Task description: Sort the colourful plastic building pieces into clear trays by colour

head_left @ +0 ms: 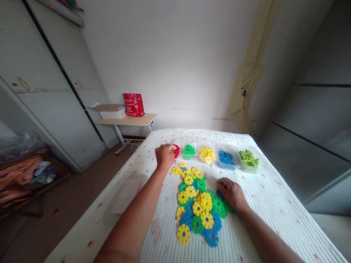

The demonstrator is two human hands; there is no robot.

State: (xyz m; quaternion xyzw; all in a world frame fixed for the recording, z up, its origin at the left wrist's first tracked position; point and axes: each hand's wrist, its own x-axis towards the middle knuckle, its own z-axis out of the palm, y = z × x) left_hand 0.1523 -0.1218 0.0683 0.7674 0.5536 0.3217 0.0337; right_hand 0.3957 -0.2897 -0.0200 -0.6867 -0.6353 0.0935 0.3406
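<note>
My left hand (pixel 164 156) is at the far left of the row of boxes, its fingers curled at the edge of the red pieces (pixel 177 151). What those fingers hold, if anything, is hidden. On the right side of a loose pile, my right hand (pixel 232 193) is closed at a blue snowflake disc (pixel 219 194), partly covered by the fingers. The pile mixes yellow discs (pixel 183 234), green discs (pixel 218 206) and blue discs (pixel 212 239), all flat with notched rims and a centre hole. They overlap on the white ribbed tablecloth (pixel 263 223).
Clear plastic boxes along the back hold green discs (pixel 189 152), yellow discs (pixel 206 155), blue discs (pixel 226 157) and light green pieces (pixel 248 159). A transparent lid or tray (pixel 126 195) lies by my left forearm. Beyond stands a side table (pixel 137 120) with a red bag (pixel 133 105).
</note>
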